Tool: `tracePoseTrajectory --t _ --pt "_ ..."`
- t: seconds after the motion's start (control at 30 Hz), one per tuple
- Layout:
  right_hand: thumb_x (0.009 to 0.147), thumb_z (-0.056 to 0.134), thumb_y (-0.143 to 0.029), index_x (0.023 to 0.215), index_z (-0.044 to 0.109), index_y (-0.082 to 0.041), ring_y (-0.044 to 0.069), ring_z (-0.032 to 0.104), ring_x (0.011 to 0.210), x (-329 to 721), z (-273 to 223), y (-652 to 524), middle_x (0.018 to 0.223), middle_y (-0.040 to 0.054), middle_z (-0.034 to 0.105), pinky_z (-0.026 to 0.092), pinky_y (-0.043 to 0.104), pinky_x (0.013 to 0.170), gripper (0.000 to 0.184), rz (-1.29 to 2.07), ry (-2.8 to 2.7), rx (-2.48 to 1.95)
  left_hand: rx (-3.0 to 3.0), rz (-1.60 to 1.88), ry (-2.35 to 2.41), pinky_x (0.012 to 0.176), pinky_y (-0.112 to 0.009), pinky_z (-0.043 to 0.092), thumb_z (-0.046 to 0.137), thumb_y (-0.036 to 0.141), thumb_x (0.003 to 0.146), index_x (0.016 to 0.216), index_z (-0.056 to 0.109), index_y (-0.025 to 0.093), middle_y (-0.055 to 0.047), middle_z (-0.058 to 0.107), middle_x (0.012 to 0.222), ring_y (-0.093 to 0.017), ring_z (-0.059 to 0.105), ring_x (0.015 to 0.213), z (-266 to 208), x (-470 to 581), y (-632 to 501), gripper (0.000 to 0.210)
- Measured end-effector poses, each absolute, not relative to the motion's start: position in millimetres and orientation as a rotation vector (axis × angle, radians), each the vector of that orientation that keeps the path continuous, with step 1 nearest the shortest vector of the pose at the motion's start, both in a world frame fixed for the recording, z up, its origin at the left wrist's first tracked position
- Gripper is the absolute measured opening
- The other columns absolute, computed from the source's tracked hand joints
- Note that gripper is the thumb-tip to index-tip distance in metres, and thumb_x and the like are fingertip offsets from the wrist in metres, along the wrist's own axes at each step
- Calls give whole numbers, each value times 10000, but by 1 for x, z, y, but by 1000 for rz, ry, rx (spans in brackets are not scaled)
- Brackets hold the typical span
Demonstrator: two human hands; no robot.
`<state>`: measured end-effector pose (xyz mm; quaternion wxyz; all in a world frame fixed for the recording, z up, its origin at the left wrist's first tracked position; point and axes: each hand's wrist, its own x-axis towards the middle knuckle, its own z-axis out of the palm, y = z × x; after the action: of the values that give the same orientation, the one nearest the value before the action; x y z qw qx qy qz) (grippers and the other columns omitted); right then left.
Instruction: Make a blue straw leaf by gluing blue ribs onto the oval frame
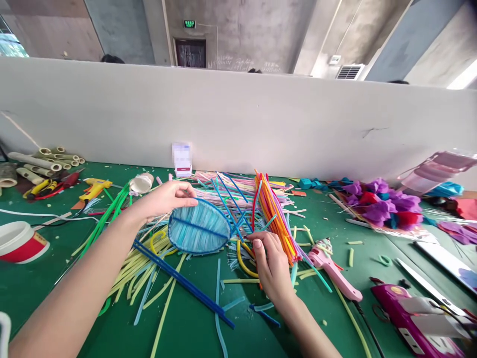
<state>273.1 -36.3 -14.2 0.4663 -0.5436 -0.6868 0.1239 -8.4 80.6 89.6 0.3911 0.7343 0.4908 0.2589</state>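
Note:
My left hand (172,198) pinches the upper edge of a blue leaf-shaped piece (199,228), whose dark blue rim and midrib frame a pale blue fuzzy fill. My right hand (271,261) is closed, thumb and fingertips together, just right of the leaf's pointed end; what it grips is too small to make out. Crossed blue pipe cleaners (234,219) lie beside that end. Behind my right fingers is a bundle of orange and red pipe cleaners (274,219). Long dark blue pipe cleaners (182,282) stretch below the leaf.
Yellow strips (134,271) and green pipe cleaners (108,216) spread at left, near a yellow glue gun (96,189) and a paper cup (23,242). A pink glue gun (337,273), a magenta power strip (406,311), scissors (428,286) and purple paper flowers (383,201) occupy the right.

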Motion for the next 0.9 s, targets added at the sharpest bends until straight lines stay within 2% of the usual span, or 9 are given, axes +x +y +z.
tracePoseTrajectory --t 0.17,0.33,0.43,0.5,0.57,0.63,0.77,0.9 --pt "1023 374 -458 977 650 -225 226 623 946 273 -13 -38 975 73 682 487 384 841 365 376 -1566 -1358 1685 970 1320 600 -252 437 818 522 667 888 646 197 -20 712 764 -155 616 676 102 -19 78 430" --pt "1010 341 -554 1111 656 -201 242 666 1023 270 -13 -37 1081 112 718 530 395 867 484 780 -1395 -1227 1556 1021 1301 572 -251 424 855 535 609 897 656 183 -19 677 748 -161 596 680 102 -23 73 497" --pt "942 537 -542 1241 604 -213 249 677 1060 263 -14 -37 1179 124 703 558 398 877 450 991 -1318 -1084 1557 957 1283 561 -239 413 861 511 610 892 655 179 -11 676 755 -145 588 656 102 -21 70 483" --pt "853 698 -483 1327 551 -242 261 661 1114 257 -16 -38 1275 128 662 561 410 903 552 1022 -1311 -1033 1594 905 1248 596 -252 442 854 500 627 885 655 180 -21 700 782 -155 613 684 102 -17 69 457" --pt "790 776 -442 1363 520 -265 272 629 1173 251 -17 -39 1331 127 626 559 416 918 651 990 -1292 -1040 1647 847 1215 645 -270 471 844 486 649 872 656 189 -21 715 792 -168 638 723 102 -11 67 417" --pt "784 779 -447 1327 543 -255 268 631 1156 249 -16 -41 1266 119 652 558 413 916 623 956 -1270 -1065 1693 784 1177 688 -276 486 842 464 664 850 656 199 -8 716 784 -168 651 748 102 -4 65 374" --pt "808 737 -491 1146 628 -218 214 670 883 252 -9 -42 936 58 696 573 354 790 448 1002 -1264 -1082 1751 715 1135 727 -289 506 840 450 677 820 667 206 -2 713 782 -174 665 775 101 5 62 332" --pt "755 781 -504 981 629 -219 188 643 802 257 -3 -42 851 28 664 567 313 723 395 1047 -1211 -1096 1737 717 1138 717 -284 513 852 459 661 824 680 210 -1 710 771 -170 662 755 98 4 65 343"
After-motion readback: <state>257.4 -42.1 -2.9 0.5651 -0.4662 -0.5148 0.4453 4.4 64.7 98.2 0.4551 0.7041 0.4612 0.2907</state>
